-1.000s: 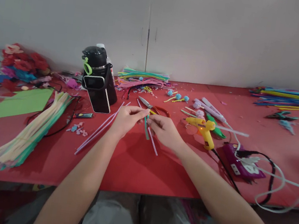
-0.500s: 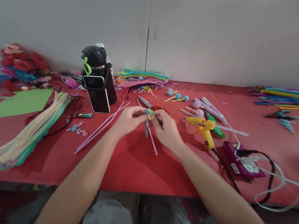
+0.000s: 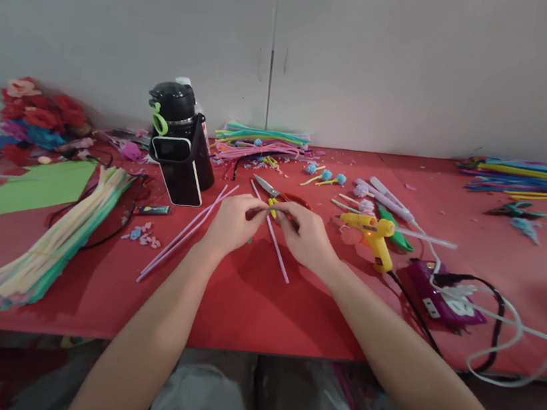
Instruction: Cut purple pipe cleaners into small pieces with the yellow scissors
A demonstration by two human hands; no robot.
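My left hand [image 3: 233,222] and my right hand [image 3: 304,234] meet over the middle of the red table [image 3: 250,303]. Both pinch a small green and yellow pipe cleaner piece [image 3: 272,207] between the fingertips. Most of that piece is hidden by the fingers. A lilac pipe cleaner [image 3: 278,251] lies on the table beneath the hands. Scissors with red handles [image 3: 275,194] rest just beyond the fingers.
A black bottle in a black holder [image 3: 180,146] stands at the back left. A yellow glue gun [image 3: 373,237] and a purple power strip [image 3: 442,300] with cables lie to the right. Pipe cleaner bundles [image 3: 47,242] lie left, another pipe cleaner pile [image 3: 261,141] behind, more pipe cleaners [image 3: 529,178] far right.
The green piece hung down below the fingers before. Now it is drawn up between both hands and barely shows. The hands have closed together a little.
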